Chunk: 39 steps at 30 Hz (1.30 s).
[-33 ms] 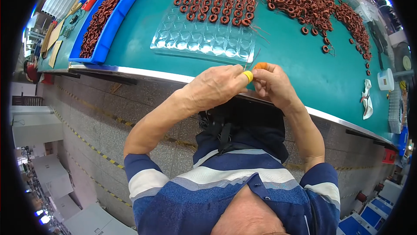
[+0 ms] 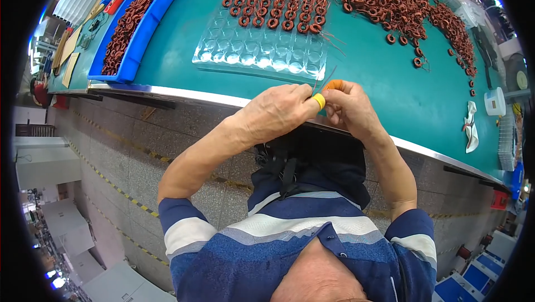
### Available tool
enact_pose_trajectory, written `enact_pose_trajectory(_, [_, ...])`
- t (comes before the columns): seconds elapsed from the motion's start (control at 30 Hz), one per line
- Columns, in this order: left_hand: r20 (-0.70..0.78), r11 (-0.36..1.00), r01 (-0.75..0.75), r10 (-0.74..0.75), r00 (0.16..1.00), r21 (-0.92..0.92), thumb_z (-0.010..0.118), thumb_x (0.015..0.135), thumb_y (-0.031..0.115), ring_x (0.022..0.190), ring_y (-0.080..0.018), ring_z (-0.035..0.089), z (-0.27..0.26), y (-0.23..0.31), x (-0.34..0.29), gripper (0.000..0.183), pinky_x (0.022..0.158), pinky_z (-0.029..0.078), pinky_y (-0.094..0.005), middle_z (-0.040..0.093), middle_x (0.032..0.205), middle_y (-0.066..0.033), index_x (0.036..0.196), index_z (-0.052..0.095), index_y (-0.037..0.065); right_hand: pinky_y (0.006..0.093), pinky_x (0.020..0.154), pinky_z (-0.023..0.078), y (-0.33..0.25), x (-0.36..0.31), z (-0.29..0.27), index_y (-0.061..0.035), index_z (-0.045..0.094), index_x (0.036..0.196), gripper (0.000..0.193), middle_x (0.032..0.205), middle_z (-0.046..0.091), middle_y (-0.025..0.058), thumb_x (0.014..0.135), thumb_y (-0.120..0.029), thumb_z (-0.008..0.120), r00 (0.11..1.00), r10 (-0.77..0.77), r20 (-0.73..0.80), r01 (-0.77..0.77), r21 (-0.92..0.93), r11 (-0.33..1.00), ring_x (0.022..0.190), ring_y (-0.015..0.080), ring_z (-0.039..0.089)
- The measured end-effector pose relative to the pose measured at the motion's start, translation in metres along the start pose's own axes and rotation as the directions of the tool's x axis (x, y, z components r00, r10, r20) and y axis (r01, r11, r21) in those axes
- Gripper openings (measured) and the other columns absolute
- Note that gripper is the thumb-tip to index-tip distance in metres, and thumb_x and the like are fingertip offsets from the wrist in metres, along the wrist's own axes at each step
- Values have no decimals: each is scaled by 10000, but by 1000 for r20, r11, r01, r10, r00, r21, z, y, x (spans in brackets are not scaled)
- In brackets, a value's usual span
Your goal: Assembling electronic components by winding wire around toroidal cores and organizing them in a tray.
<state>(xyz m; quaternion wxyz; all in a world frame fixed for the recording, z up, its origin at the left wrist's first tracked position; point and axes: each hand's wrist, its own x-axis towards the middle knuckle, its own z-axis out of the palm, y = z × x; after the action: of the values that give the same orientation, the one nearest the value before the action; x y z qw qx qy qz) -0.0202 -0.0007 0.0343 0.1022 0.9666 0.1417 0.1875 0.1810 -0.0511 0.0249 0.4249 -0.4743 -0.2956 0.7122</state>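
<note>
Over the front edge of the table my left hand (image 2: 283,108) and my right hand (image 2: 352,107) meet, fingertips almost touching. Both are closed in a pinch around thin wire leads (image 2: 331,76) that stick up between them. Whatever the leads belong to is hidden by my fingers. A yellow band wraps a finger of my left hand, and an orange one a finger of my right. Just beyond lies a clear plastic tray (image 2: 234,63) with round pockets. Its far rows hold copper-coloured ring coils (image 2: 273,12) with wire ends standing up; the near pockets hold no coils.
A large heap of ring coils (image 2: 384,1) spreads over the far right of the green table (image 2: 379,79). At the left stands a blue bin (image 2: 132,51) of copper-coloured rings. A white tub (image 2: 494,102) and a white cloth (image 2: 471,129) are at the right edge.
The wire leads between my fingers have shifted slightly. My hands stay in nearly the same place, and the tray and coils look unchanged.
</note>
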Motion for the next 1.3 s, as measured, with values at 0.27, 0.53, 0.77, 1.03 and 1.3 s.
enact_pose_trajectory(0.27, [44, 982, -78, 72, 996, 170, 663, 762, 119, 756, -248, 584, 8, 1, -4, 169, 670, 496, -359, 504, 797, -100, 840, 543, 31, 196, 424, 377, 9, 0, 4, 0, 604, 843, 187, 601, 560, 17, 844, -184, 631, 987, -101, -124, 75, -197, 978, 458, 75, 504])
enact_pose_trajectory(0.53, [-122, 451, 168, -546, 829, -876, 616, 919, 147, 679, -199, 617, 36, 15, 1, 258, 611, 522, -295, 597, 847, -134, 1087, 509, -17, 211, 419, 328, 8, -1, 11, 0, 600, 790, 160, 559, 503, -10, 829, -149, 644, 929, -317, -189, 312, -56, 948, 453, 57, 449])
enact_pose_trajectory(0.77, [-73, -71, -157, -654, 753, -985, 490, 990, 174, 714, -168, 603, 47, 23, 8, 337, 635, 523, -276, 570, 878, -101, 1250, 391, -15, 200, 460, 354, 9, 1, 7, 3, 612, 832, 204, 603, 559, 17, 859, -195, 652, 897, -415, -150, 378, -224, 898, 491, 54, 473])
enact_pose_trajectory(1.03, [82, -94, 27, -652, 754, -995, 523, 965, 172, 636, -130, 565, 44, 20, 13, 263, 568, 489, -247, 573, 778, -50, 1155, 535, -10, 205, 612, 432, 17, 9, 11, 19, 644, 1034, 355, 788, 637, 19, 853, -277, 719, 846, -510, -157, 494, -133, 859, 702, 73, 556])
enact_pose_trajectory(1.3, [140, -233, -45, -715, 685, -971, 533, 965, 186, 561, -117, 530, 59, 20, 20, 202, 488, 415, -227, 552, 738, -35, 1072, 570, 19, 212, 618, 442, 19, 17, -1, 13, 656, 1013, 286, 769, 631, 19, 884, -241, 687, 817, -537, -211, 486, -250, 838, 679, 74, 552])
